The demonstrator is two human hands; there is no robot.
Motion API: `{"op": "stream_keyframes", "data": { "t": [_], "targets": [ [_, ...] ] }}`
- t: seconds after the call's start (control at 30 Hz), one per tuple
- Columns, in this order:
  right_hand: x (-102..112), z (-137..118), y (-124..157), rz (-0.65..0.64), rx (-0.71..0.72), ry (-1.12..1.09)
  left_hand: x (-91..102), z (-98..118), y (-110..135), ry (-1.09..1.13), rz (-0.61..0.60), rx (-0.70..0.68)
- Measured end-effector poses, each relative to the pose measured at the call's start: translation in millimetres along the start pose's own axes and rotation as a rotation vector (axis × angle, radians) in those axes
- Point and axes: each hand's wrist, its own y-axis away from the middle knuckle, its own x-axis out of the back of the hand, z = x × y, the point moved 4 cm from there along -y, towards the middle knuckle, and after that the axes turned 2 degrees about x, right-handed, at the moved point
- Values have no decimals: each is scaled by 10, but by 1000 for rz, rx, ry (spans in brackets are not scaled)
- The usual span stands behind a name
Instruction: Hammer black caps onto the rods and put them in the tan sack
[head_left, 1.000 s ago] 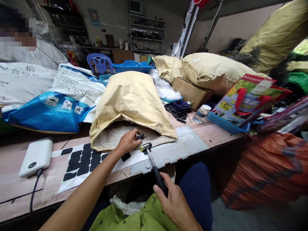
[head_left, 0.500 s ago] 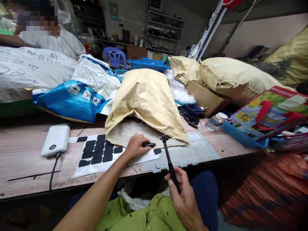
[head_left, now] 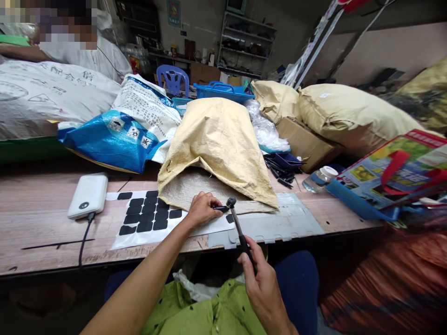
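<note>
Cluttered wood bench [head_left: 42,218] in a workshop. Our left hand [head_left: 201,209] pinches a black part [head_left: 220,209] just in front of a tan sack [head_left: 220,139]. Our right hand [head_left: 262,284] grips a hammer [head_left: 240,232], head right at the part. Sheet w/ black pads [head_left: 146,216] lies left of the left hand.

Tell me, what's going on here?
A person sits at a wooden workbench. Their left hand pinches a small black piece down on it, in front of a tan sack. Their right hand grips a small hammer by its handle, with the head right beside that piece. A sheet of black pads and a white power bank lie to the left. Another person is further back.
</note>
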Motion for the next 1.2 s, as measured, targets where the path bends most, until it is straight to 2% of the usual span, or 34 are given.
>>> {"op": "stream_keyframes", "data": {
  "t": [0.1, 0.27, 0.43, 0.53, 0.63, 0.73, 0.87, 1.03, 1.1, 1.2],
  "targets": [
    [-5, -19, -2, -40, -42, -34, 2, 8, 4, 10, 10, 20],
    [-29, -153, -8, -10, -16, -89, 3, 2, 8, -5, 11, -10],
    [-158, -135, -16, -120, -102, -160, 7, 5, 18, -59, 1, -26],
    [-117, -74, -43, -60, -117, -172, 4, 1, 24, -39, -3, -35],
    [-6, -21, -101, 50, -55, -70, 2, -29, 30, -28, 9, -55],
    [63, 34, -147, 106, 11, 84, 9, -70, 42, 21, 23, -93],
    [41, 57, -136, 91, 61, 253, 28, -106, 59, 96, 33, -146],
    [7, -48, -79, 1, 86, 400, 27, -113, 67, 98, 1, -153],
    [48, -114, -92, -25, 99, 490, 24, -100, 70, 85, -17, -155],
    [191, -246, -204, 18, 111, 638, 22, -77, 77, 61, -35, -156]
  ]
}}
